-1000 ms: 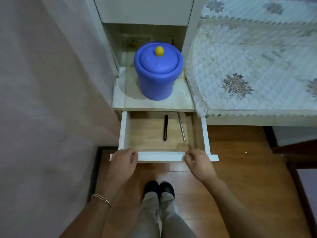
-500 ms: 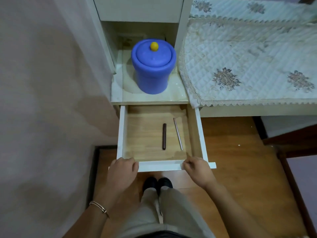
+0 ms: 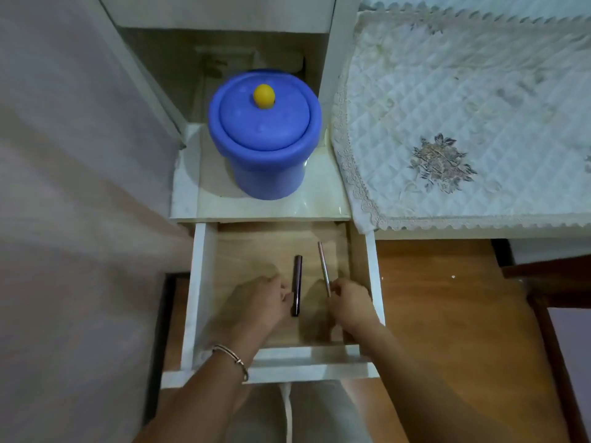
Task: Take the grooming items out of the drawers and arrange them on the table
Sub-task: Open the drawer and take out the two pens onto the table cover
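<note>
The drawer [image 3: 198, 282] stands pulled out over the wood floor [image 3: 447, 314], with its white side walls and front rail bounding a pale wooden bottom. The far half of that bottom is bare, as is the strip along the left wall. Above it, a blue pot [image 3: 265, 135] with a yellow knob sits on the shelf [image 3: 319, 199], close to the shelf's right edge. A quilted cloth [image 3: 463, 107] covers the table to the right and hangs over its near edge.

Two slim items lie lengthwise in the drawer's right half, apart from each other. One is a dark tube [image 3: 297, 279], the other a thinner, pale metallic pencil [image 3: 323, 263] nearer the right wall.

The left hand [image 3: 256, 305], with a bracelet [image 3: 232, 358] on its wrist, has bent fingertips against the tube's left side. Blur hides whether they grip it. The right hand [image 3: 350, 305] has curled fingers closed on the pencil's near end.
</note>
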### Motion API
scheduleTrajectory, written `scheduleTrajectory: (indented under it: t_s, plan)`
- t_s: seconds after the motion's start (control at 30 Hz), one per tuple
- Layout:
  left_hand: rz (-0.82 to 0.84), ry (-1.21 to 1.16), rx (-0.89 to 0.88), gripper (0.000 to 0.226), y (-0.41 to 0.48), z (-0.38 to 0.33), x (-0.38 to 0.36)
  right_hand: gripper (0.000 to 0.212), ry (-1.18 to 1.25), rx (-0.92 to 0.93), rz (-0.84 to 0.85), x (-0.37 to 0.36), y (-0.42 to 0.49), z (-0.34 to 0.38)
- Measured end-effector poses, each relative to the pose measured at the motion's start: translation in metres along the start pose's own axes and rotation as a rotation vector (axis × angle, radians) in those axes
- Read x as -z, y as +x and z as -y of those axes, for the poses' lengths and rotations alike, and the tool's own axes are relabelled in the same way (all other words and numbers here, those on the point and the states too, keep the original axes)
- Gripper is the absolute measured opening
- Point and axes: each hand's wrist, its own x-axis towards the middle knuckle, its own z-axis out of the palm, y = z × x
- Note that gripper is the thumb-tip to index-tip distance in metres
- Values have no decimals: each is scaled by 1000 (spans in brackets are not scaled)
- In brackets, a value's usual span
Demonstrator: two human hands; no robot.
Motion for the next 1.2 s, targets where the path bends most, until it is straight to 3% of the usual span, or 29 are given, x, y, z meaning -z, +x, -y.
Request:
scheduleTrajectory:
  t_s: [0.1, 0.2, 0.37, 0.53, 0.77, 0.9, 1.0, 1.2]
  plan:
    - [23, -100, 115, 32, 32, -23, -15, 31, -42, -1, 4, -8, 36, 3]
    - [-51, -55, 132, 29, 49, -28, -23, 44, -32, -33, -2, -12, 54, 7]
    - [5, -98, 166, 26, 51, -28, -16, 29, -42, 3, 14, -7, 55, 11]
    - [-25, -215, 116, 24, 23, -24, 8, 17, 135, 31, 6, 12, 27, 22]
    - [-211, -465, -57, 6, 8, -73, 57, 11, 408, 136, -231, 71, -15, 35]
    - [-292, -516, -171, 20, 38, -131, 89, 13, 497, 196, -409, 130, -3, 41]
    - [-316, -585, -171, 24, 68, -169, 108, 14, 507, 208, -481, 174, 22, 45]
    - [-349, -494, -83, 25, 132, -210, 124, 15, 412, 172, -509, 225, 79, 48]
